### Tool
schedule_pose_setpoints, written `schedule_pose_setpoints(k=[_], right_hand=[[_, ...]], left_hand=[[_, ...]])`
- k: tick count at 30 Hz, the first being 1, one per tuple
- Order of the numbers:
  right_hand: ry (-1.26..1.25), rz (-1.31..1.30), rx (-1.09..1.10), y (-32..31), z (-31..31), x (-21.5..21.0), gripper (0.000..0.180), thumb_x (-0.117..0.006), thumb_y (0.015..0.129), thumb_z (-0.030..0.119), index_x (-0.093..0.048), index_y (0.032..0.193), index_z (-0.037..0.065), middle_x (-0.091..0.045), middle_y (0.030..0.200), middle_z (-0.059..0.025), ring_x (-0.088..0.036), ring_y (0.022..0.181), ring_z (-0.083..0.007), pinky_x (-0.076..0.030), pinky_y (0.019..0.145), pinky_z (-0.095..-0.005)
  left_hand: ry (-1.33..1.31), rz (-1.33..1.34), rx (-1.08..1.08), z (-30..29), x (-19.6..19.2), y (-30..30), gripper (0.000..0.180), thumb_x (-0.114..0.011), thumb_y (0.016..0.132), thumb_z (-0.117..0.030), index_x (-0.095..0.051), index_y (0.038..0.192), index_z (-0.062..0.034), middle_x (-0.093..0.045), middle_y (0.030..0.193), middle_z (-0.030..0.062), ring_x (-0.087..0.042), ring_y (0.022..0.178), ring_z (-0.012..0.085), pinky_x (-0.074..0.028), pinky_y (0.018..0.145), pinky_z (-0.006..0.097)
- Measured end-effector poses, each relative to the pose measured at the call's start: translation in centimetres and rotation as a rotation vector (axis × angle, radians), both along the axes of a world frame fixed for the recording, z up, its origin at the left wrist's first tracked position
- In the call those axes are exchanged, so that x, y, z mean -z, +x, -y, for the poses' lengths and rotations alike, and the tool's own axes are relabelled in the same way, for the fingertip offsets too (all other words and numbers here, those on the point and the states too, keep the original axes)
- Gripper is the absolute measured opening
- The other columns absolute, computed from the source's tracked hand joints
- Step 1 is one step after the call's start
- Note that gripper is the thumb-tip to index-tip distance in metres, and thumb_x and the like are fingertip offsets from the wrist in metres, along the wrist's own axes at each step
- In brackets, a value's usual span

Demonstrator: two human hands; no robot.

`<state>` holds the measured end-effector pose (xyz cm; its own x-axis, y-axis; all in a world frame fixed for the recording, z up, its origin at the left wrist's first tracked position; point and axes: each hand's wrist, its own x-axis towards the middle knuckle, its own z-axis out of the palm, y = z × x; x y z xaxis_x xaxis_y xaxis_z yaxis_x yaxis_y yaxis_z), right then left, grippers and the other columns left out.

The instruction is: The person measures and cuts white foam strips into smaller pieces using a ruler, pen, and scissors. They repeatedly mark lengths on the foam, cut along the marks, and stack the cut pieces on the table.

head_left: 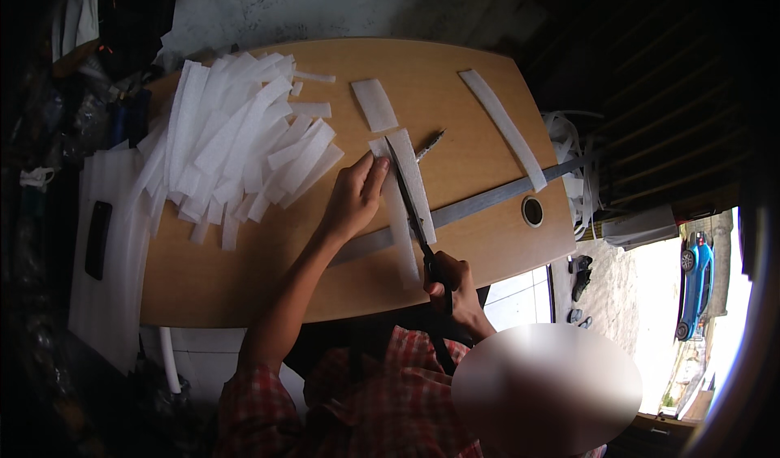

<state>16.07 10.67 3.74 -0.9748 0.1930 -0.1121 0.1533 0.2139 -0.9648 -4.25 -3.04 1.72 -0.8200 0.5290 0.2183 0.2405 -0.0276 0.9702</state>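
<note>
My left hand (355, 198) presses flat on the upper end of a white foam strip (400, 238) that lies across the wooden table (244, 271). My right hand (452, 284) grips black-handled scissors (410, 194). Their long blades run up the strip's middle, splitting it lengthwise into two narrow bands. Under the strip, a long metal ruler (487, 201) lies slanted across the table.
A big pile of cut white strips (236, 145) covers the table's far left. A short strip (374, 104), a long strip (504, 129) and a small pen-like tool (431, 143) lie beyond. A round cable hole (532, 211) is at the right. White foam sheets (110, 263) hang off the left.
</note>
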Motion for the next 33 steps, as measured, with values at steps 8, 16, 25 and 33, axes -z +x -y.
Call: schedule_pose_setpoints(k=[8,16,25,33], right_hand=[[0.047,-0.012,0.002,-1.0,-1.1,0.6,0.059,-0.078,0.075,0.054,-0.054,0.078,-0.001,-0.045,0.06,-0.0028,-0.04,0.058,-0.0106,-0.035,0.052,-0.0308],[0.029,-0.021,0.011,-0.7,-1.0,1.1,0.058,-0.077,0.077,0.052,-0.055,0.08,-0.001,-0.048,0.06,-0.0026,-0.043,0.056,-0.0098,-0.036,0.051,-0.0293],[-0.19,-0.056,0.164,0.8,-3.7,0.0,0.065,-0.074,0.073,0.064,-0.053,0.08,0.003,-0.047,0.059,0.0032,-0.044,0.046,-0.0049,-0.032,0.042,-0.0219],[-0.142,-0.079,0.293,0.6,-6.6,2.5,0.064,-0.066,0.079,0.067,-0.053,0.081,0.004,-0.046,0.062,0.0038,-0.045,0.049,-0.0048,-0.031,0.043,-0.0211]], left_hand=[[0.051,0.13,0.043,0.1,-1.3,0.3,0.035,-0.046,0.103,-0.031,-0.052,0.083,-0.0026,-0.046,0.063,-0.0004,-0.043,0.058,0.0075,-0.037,0.054,0.027],[0.079,0.25,-0.09,0.7,-1.6,-0.5,0.034,-0.049,0.099,-0.03,-0.048,0.076,-0.0057,-0.042,0.064,-0.0026,-0.04,0.059,0.0064,-0.033,0.053,0.027],[0.044,0.407,0.011,-0.2,-1.2,0.1,0.022,-0.059,0.097,-0.022,-0.049,0.089,-0.0049,-0.051,0.058,0.0017,-0.047,0.04,0.0086,-0.034,0.038,0.023],[0.202,0.515,-0.113,-1.0,-0.1,0.3,0.041,-0.06,0.094,-0.01,-0.022,0.107,-0.006,-0.061,0.082,0.0172,-0.064,0.048,0.0216,-0.056,0.044,0.031]])
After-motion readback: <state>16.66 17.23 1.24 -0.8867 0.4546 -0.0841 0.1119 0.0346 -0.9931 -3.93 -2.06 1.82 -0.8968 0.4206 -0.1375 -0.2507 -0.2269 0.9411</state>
